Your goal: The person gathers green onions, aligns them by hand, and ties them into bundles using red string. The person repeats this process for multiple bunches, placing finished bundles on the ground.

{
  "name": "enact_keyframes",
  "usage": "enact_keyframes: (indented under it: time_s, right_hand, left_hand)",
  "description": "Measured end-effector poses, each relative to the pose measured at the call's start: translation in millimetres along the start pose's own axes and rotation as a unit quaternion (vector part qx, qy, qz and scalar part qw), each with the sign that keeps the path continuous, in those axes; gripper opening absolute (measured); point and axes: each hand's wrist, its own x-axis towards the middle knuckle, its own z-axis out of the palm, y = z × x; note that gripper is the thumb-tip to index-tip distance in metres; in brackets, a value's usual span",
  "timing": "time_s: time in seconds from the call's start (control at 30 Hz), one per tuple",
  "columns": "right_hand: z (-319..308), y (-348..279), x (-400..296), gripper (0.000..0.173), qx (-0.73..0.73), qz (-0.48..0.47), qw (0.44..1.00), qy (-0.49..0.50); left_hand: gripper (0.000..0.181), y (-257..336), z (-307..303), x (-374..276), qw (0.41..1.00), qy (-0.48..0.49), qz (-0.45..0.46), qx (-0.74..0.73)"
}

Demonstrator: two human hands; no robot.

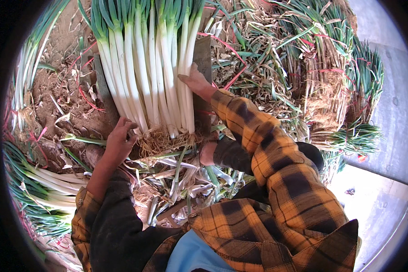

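A thick row of green onions (149, 71) lies before me, green leaves at the top and white stalks towards me, with stringy roots (166, 141) at the near end. Dark boards (202, 54) flank the row on both sides. My right hand (196, 81) rests against the stalks at the row's right edge, thumb over them. Near the root end at the lower left is my left hand (121, 139), its fingers bent and slightly apart beside the outermost stalk; whether it touches that stalk I cannot tell. I see nothing held in it.
Tied bundles of unpeeled onions (326, 78) stand at the right, beside grey flooring (394, 102). Peeled onions (54, 187) lie at the lower left, others (30, 68) at the upper left. Red twine (236, 56) and stripped leaves (176, 180) litter the ground around my feet.
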Motion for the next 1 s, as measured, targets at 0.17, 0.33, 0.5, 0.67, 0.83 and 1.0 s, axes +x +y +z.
enact_keyframes:
  time_s: [0.17,0.33,0.5,0.67,0.83,1.0]
  right_hand:
    - [-25.8,-8.2,2.4,0.05,-0.022,0.011,0.999,-0.026]
    - [-36.7,9.7,-8.4,0.051,-0.129,-0.044,0.99,-0.046]
    - [-24.3,8.9,-13.8,0.048,-0.23,-0.094,0.952,-0.178]
    - [-10.0,53.6,5.1,0.031,-0.242,-0.192,0.947,-0.088]
    - [-35.7,1.5,29.5,0.031,-0.183,-0.167,0.968,-0.045]
    - [-21.8,-130.5,33.8,0.027,-0.014,-0.151,0.988,0.029]
  left_hand:
    - [0.028,-0.4,-7.7,-5.6,1.0,-0.002,-0.016,0.001]
    - [0.026,-2.2,-4.0,-2.5,1.0,0.003,-0.008,-0.008]
    - [0.024,0.3,-6.0,-1.7,0.999,-0.003,-0.031,-0.022]
    - [0.024,0.8,1.6,10.8,1.0,0.012,0.022,0.018]
    - [0.033,-17.9,-6.8,-6.4,0.997,-0.009,-0.015,-0.07]
    - [0.021,-19.5,-30.2,-4.0,0.988,0.11,0.026,-0.107]
